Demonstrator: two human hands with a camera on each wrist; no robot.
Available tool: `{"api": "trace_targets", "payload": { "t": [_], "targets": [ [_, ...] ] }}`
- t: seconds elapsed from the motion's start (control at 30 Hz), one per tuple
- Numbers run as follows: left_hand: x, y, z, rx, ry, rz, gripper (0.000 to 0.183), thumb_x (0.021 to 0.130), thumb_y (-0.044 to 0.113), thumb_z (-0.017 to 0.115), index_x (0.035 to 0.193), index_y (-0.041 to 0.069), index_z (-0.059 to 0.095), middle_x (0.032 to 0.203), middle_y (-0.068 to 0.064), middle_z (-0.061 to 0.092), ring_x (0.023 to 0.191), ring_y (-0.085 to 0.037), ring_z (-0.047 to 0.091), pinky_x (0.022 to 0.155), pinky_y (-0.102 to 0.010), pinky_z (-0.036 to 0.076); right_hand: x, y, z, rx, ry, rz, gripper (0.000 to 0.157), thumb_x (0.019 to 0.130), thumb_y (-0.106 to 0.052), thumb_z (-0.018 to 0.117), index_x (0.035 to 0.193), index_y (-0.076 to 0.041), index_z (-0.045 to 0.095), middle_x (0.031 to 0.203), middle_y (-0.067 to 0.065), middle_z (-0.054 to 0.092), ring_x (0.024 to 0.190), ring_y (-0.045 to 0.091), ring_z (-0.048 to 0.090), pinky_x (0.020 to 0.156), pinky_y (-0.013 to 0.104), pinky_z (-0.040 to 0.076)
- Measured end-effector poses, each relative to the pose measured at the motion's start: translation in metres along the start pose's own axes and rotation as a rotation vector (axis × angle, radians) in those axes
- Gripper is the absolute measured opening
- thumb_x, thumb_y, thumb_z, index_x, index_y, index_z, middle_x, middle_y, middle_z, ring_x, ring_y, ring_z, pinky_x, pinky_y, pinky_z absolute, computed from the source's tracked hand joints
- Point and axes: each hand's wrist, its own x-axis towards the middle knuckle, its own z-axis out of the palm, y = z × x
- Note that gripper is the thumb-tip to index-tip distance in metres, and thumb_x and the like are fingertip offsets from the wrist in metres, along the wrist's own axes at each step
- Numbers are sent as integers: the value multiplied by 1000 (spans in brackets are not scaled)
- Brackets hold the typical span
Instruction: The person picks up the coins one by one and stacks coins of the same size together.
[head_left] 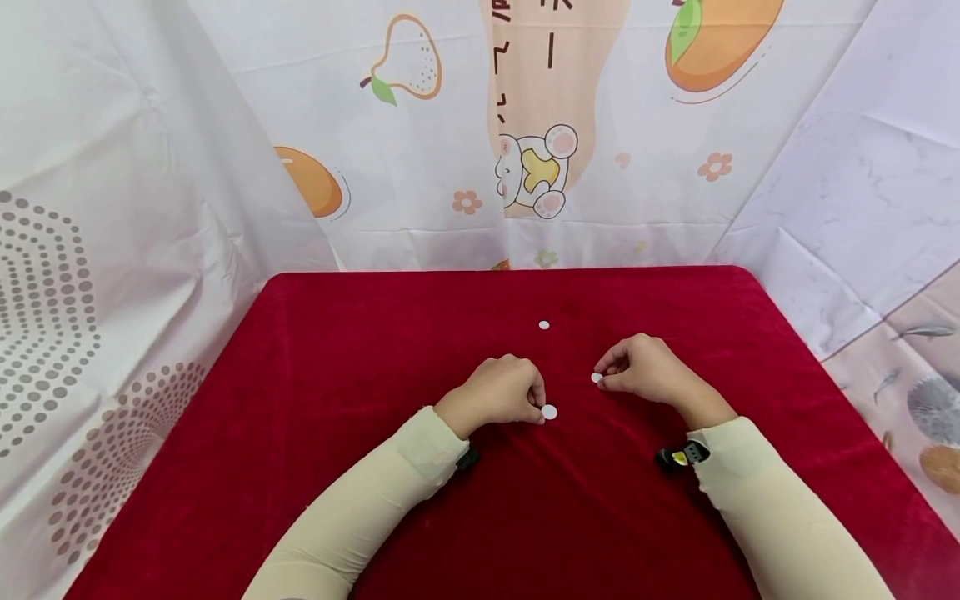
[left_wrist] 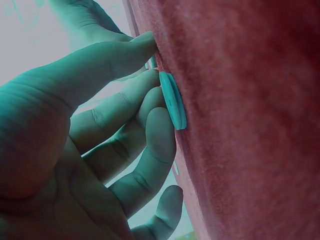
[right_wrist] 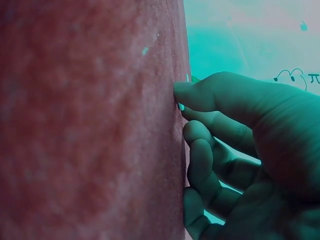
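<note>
My left hand [head_left: 498,392] is low over the red cloth, fingertips right at the edge of a flat white disc [head_left: 550,412]. In the left wrist view this disc [left_wrist: 173,101] shows a grooved edge and lies along the cloth beside my bent fingertips. The thumb [left_wrist: 142,46] stands apart from it. Thumb and index finger of my right hand [head_left: 651,371] pinch a smaller-looking white disc [head_left: 596,377]. Only a sliver of that disc [right_wrist: 181,106] shows between the fingers in the right wrist view. Beyond both hands lies a third white disc [head_left: 543,325].
Red velvet cloth [head_left: 375,333] covers the table. A white curtain [head_left: 420,167] with fruit and flower prints hangs behind the far edge, with more pale cloth at both sides. Dark devices [head_left: 678,456] are strapped at my wrists beneath cream sleeves.
</note>
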Motion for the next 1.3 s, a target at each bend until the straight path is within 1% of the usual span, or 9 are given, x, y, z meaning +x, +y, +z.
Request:
{"api": "trace_targets", "payload": {
  "t": [0.27,0.5,0.73,0.87,1.07,1.3],
  "targets": [
    [-1,1,-1,2,0,-3,12,82,33,88,78,31,78,68,22,64,68,-1,59,73,-29,48,0,0,1,-35,9,-35,7,85,-19,85,91,-18,83,79,-7,73,75,13,63,66,27,52],
    [-1,2,-1,-1,3,-1,12,82,33,88,77,31,77,67,22,64,68,-1,59,73,-29,48,-1,-1,-1,-40,9,-54,7,84,-19,86,89,-19,82,78,-8,74,73,11,63,64,26,52],
    [0,1,-1,0,3,-2,12,82,33,88,77,31,77,68,22,64,68,-1,59,73,-29,48,0,-2,1,-40,4,-52,7,82,-19,87,86,-22,82,78,-10,74,74,10,65,65,25,53],
    [0,0,0,1,8,2,13,82,33,88,76,32,77,67,22,64,67,0,59,73,-29,48,-1,-3,2,-33,-13,-70,9,82,-19,87,86,-24,81,80,-11,73,75,10,66,66,25,55],
    [0,-1,1,0,11,10,14,82,33,88,75,31,76,67,22,64,67,0,59,72,-28,48,-1,-4,2,-24,-46,-123,12,81,-17,87,86,-26,81,84,-10,72,76,11,66,68,25,56],
    [0,-1,1,1,10,11,15,82,33,88,74,31,76,67,22,64,67,-1,59,71,-28,48,-3,-8,4,24,-111,-177,14,81,-15,88,87,-25,81,86,-10,72,75,10,67,70,25,57]
  ]
}}
